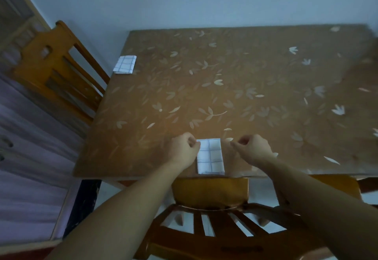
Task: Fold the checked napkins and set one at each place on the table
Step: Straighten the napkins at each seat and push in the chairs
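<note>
From the head view, a folded checked near napkin (210,156) lies at the near edge of the table (225,71), just beyond the near chair (210,194). The left hand (185,149) has its fingers curled and pinches the napkin's far left corner. The right hand (253,147) hovers just right of the napkin, apart from it, fingers curled in with nothing between them. A far napkin (125,64), also folded, lies at the table's left edge beside the left chair (51,65).
</note>
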{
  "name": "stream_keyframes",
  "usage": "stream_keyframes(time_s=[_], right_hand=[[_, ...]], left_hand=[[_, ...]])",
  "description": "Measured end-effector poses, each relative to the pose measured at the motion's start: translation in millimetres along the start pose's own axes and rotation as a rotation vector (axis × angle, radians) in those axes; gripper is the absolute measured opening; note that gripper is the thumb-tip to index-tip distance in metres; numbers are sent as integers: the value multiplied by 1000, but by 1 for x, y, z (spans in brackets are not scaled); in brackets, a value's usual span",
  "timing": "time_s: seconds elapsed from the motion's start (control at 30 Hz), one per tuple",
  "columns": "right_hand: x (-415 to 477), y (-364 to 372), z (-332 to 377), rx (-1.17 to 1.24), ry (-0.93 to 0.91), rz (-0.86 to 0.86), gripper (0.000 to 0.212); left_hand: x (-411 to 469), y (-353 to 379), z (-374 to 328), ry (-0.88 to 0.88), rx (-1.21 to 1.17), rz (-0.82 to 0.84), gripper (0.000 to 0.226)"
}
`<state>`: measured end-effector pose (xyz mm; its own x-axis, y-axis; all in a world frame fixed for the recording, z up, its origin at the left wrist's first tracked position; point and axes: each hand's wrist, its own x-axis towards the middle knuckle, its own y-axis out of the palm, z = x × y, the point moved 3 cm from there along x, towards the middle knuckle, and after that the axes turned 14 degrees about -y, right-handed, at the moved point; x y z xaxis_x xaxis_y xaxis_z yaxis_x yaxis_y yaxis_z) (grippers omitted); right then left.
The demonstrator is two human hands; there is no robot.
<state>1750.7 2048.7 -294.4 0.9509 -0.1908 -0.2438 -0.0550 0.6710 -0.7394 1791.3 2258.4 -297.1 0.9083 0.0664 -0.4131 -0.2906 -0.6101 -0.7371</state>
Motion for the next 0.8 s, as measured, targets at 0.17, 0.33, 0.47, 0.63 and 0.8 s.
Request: stream_keyframes(time_s=[0.17,0.33,0.47,0.63,0.8], right_hand=[[-34,-71,-2,-54,-75,-205,37],[-95,-145,-34,-114,-42,-312,38],[-153,-199,-80,-151,-27,-381,32],[-246,-255,-149,-121,-20,-479,26],[-326,-298,-220,-63,50,-546,27]], left_hand=[[-13,2,-70,270,53,27,35],[-69,27,-132,417,124,115,47],[-124,46,-171,470,172,124,45],[-219,92,-210,505,179,105,47],[-307,146,-249,537,180,133,45]])
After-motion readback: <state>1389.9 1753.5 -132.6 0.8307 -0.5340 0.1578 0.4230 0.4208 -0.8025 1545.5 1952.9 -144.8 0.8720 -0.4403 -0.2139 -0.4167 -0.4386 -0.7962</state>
